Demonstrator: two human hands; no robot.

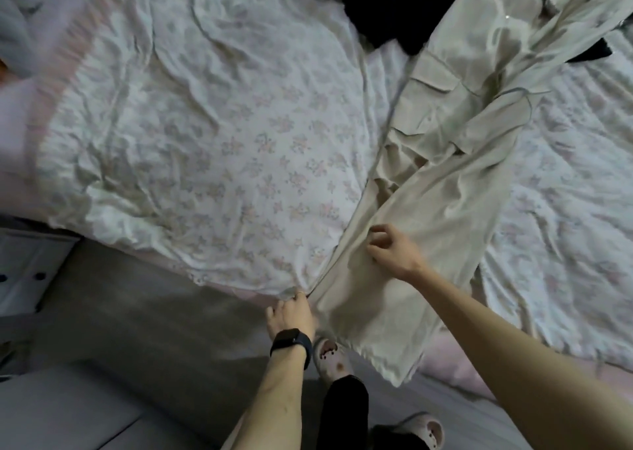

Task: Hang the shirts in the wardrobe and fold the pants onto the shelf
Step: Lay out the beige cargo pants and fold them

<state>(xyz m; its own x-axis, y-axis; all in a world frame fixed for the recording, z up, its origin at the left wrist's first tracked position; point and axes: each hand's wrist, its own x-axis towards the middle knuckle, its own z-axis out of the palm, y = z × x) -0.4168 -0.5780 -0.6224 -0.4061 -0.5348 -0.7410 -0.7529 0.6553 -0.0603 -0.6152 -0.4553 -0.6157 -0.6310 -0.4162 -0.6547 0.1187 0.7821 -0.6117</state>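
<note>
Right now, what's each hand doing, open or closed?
Left hand: closed, fingers gripping the beige pants at the leg's edge.
Right hand: closed, fingers pinching the pants fabric farther up the leg.

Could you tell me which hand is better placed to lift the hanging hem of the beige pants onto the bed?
Probably the left hand: it appears to pinch the beige cargo pants at the edge of the floral-sheeted bed, close to the hanging hem. The right hand rests higher, mid-leg.
</note>
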